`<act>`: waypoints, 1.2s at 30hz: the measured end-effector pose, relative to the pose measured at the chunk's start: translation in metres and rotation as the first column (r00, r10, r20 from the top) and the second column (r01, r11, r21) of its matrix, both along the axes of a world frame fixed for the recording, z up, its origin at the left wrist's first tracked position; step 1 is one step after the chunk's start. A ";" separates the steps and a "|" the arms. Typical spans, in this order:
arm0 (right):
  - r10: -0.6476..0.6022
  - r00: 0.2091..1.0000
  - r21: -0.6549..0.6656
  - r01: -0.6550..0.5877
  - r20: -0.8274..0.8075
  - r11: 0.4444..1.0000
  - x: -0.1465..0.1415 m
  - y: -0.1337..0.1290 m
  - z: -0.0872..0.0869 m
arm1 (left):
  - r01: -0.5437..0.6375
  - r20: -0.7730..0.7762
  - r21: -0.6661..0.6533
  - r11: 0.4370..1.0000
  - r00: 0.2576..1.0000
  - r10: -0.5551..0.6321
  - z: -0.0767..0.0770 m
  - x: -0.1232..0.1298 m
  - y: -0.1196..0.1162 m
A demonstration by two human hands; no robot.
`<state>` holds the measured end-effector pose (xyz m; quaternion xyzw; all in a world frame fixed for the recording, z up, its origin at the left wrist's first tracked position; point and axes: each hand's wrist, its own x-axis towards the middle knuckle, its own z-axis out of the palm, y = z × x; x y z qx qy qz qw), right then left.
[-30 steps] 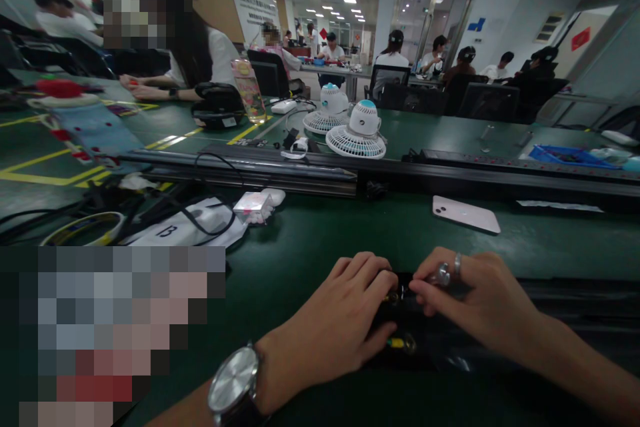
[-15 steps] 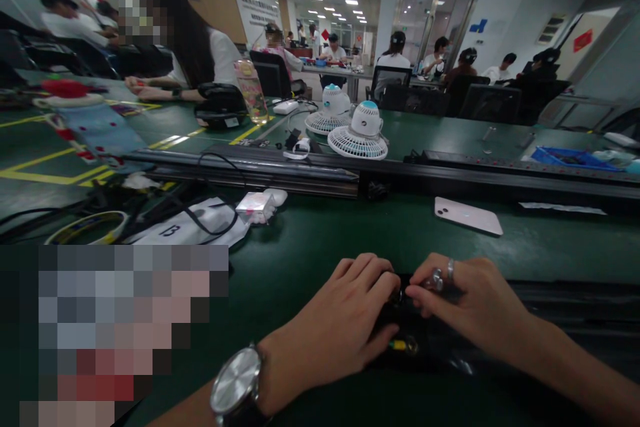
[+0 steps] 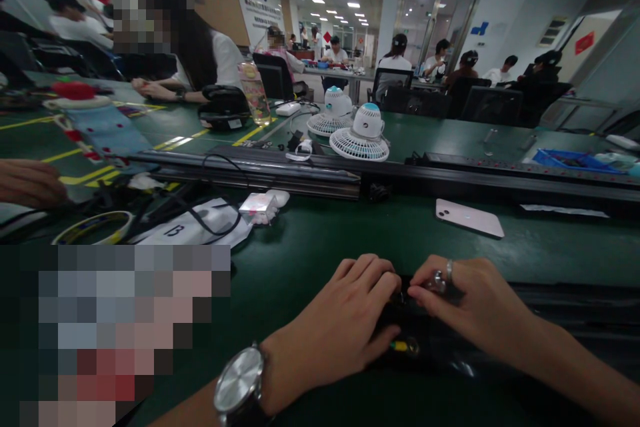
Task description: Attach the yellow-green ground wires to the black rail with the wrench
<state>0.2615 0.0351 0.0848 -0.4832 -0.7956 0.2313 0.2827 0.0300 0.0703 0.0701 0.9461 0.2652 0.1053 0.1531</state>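
A long black bar (image 3: 575, 310) with a glossy surface lies across the table at the right. Over its left end my left hand (image 3: 353, 310) is bent, the fingers curled on the far side and the thumb on the near side. Beside that thumb shows a short yellow-green wire (image 3: 399, 346), with a small round metal part (image 3: 413, 347) next to it. My right hand (image 3: 463, 293) is closed in a pinch just right of the left fingertips. What sits between its fingertips is too small to make out. A shiny rounded piece (image 3: 439, 281) shows at its curled fingers.
A pink phone (image 3: 469, 218) lies beyond my hands. Metal rails (image 3: 300, 180) run across the table, with two white fans (image 3: 360, 133) behind them. Cables, a yellow tape roll (image 3: 95, 227) and a white bag (image 3: 200, 223) are at left. A co-worker's hand (image 3: 30, 183) is at the left edge.
A co-worker's hand has come into view at the left edge. My own hands keep nearly the same place and grip; the view has shifted slightly.
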 end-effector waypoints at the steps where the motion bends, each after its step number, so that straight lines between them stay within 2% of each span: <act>1: -0.001 1.000 -0.005 0.001 0.011 1.000 0.000 0.000 0.001 | 0.001 0.002 0.000 1.000 1.000 -0.001 0.000 0.000 0.000; 7: 0.013 0.997 -0.007 -0.013 0.073 1.000 0.002 0.001 0.002 | 0.010 0.016 0.033 0.999 1.000 -0.011 -0.002 -0.001 0.002; 11: 0.024 0.997 -0.001 -0.024 0.077 1.000 0.004 0.002 0.003 | 0.018 0.060 0.165 0.986 0.998 -0.028 -0.003 -0.002 0.001; 14: 0.041 0.996 -0.005 -0.040 0.079 0.999 0.006 0.003 0.004 | 0.050 0.126 0.264 0.963 0.988 -0.085 -0.001 -0.002 0.000; 19: 0.075 0.994 -0.019 -0.074 0.079 0.997 0.011 0.004 0.008 | 0.123 0.177 0.327 0.937 0.966 -0.188 -0.002 -0.001 -0.001; 26: 0.099 0.990 -0.002 -0.099 0.101 0.995 0.011 0.006 0.012 | 0.083 0.238 0.414 0.906 0.951 -0.195 0.004 -0.002 -0.008; 28: 0.103 0.991 -0.009 -0.102 0.088 0.995 0.011 0.006 0.012 | 0.121 0.205 0.435 0.892 0.952 -0.229 0.006 -0.002 -0.008; 32: 0.090 0.992 -0.004 -0.090 0.091 0.996 0.013 0.008 0.011 | 0.295 0.083 0.423 0.856 0.929 -0.361 0.011 -0.003 -0.005; 36: 0.094 0.991 -0.015 -0.093 0.098 0.996 0.013 0.009 0.012 | 0.314 0.089 0.389 0.866 0.923 -0.374 0.019 -0.003 -0.008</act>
